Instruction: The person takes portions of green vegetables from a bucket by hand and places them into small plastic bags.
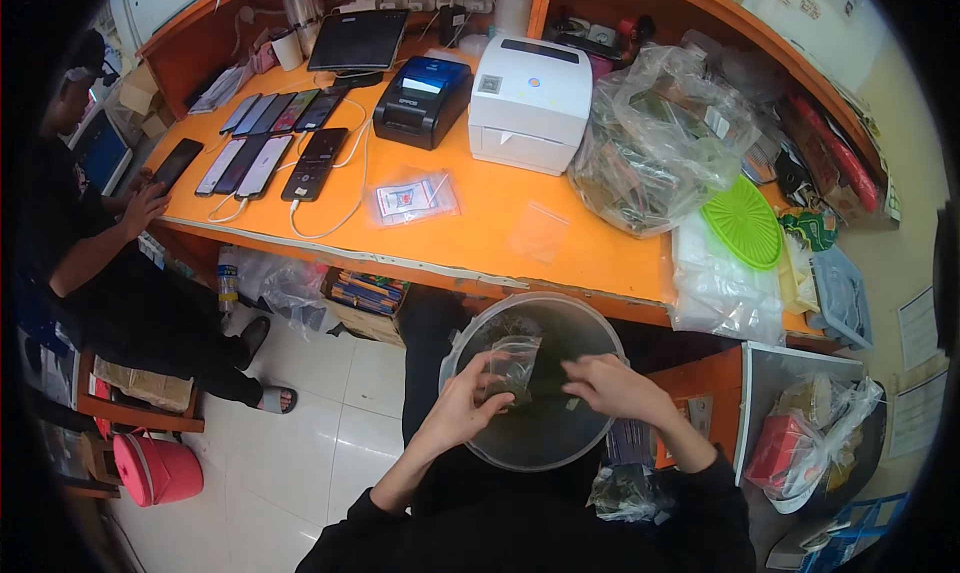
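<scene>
My left hand (478, 402) holds a small clear plastic zip bag (514, 363), its mouth upward, with some dark green material in its lower part. Both hands are over a large round translucent tub (541, 460) on my lap, with dark green loose contents inside. To the right of the bag is my right hand (604, 385), its fingers bent and slightly blurred; whether it pinches some of the material cannot be made out. A flat clear zip bag (540, 232) lies on the orange desk (480, 235) beyond the tub.
Several phones (247, 168), a black receipt printer (421, 104) and a white label printer (531, 108) stand on the desk. A large plastic sack (652, 145) of filled bags and a green lid (742, 222) lie at right. Another person (82, 220) stands at left with a phone.
</scene>
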The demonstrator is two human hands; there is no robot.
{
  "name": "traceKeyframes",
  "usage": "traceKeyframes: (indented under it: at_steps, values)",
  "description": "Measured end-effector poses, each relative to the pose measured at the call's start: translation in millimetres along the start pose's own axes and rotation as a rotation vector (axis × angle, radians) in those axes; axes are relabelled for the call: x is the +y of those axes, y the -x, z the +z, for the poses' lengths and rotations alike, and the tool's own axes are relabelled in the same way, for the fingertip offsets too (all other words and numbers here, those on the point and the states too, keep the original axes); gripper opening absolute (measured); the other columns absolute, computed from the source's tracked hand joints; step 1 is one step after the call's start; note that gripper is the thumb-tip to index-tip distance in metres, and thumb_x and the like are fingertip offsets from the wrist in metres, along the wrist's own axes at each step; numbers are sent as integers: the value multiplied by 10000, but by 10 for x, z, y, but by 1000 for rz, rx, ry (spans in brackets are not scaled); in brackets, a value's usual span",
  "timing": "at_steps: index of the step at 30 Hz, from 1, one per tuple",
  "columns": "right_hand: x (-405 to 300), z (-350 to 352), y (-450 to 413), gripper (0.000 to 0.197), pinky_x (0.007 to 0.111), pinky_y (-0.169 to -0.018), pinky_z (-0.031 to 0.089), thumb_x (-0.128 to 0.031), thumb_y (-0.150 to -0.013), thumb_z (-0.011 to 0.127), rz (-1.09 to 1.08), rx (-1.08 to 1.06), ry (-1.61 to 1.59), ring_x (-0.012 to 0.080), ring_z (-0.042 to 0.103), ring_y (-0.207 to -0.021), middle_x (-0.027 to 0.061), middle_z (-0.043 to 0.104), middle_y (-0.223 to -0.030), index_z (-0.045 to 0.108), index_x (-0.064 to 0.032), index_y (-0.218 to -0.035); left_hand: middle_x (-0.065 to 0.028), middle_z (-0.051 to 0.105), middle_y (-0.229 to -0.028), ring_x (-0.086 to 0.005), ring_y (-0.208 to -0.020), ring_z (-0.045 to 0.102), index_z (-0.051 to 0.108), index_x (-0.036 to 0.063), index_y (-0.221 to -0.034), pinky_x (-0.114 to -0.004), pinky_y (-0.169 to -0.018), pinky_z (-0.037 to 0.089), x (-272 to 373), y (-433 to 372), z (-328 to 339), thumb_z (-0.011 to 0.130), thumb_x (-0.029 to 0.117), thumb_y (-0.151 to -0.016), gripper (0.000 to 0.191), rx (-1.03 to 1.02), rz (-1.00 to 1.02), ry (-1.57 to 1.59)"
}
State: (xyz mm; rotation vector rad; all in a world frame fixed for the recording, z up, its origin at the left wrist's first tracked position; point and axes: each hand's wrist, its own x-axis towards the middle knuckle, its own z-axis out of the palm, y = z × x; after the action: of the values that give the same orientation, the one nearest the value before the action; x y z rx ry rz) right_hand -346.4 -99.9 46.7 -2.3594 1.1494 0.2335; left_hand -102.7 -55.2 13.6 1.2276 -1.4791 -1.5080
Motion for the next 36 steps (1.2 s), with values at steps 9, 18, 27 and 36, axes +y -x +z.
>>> traceKeyframes:
  at_steps: [9,18,27,36]
  values:
    - [-112,449,-271,108,243,-723,462,-44,-846,635,-8,672,-1291,135,597,-803,70,644,-861,678,41,-896,-192,635,-1038,-229,-866,661,383,47,-1275,-342,-715,523,-92,-109,191,682,90,-816,549,-52,134,15]
    - [-173,431,-70,69,243,-697,455,-35,-821,658,-43,828,-923,137,593,-776,74,640,-825,686,23,-844,-151,679,-950,-234,-913,664,512,19,-1198,-311,-794,506,-46,-180,268,706,91,-798,450,64,349,-156]
    - [-329,460,-13,71,259,-697,458,4,-772,676,-66,898,-836,171,599,-774,87,641,-815,682,10,-842,-95,698,-872,-127,-824,663,679,-42,-922,-229,-762,511,-59,-173,358,641,18,-843,106,179,216,231]
    - [-571,323,12,44,300,-705,445,20,-746,661,-39,956,-706,232,600,-755,82,638,-766,664,-19,-765,-115,705,-832,-151,-780,675,703,-23,-860,-251,-714,520,40,-105,388,671,26,-806,80,268,309,12]
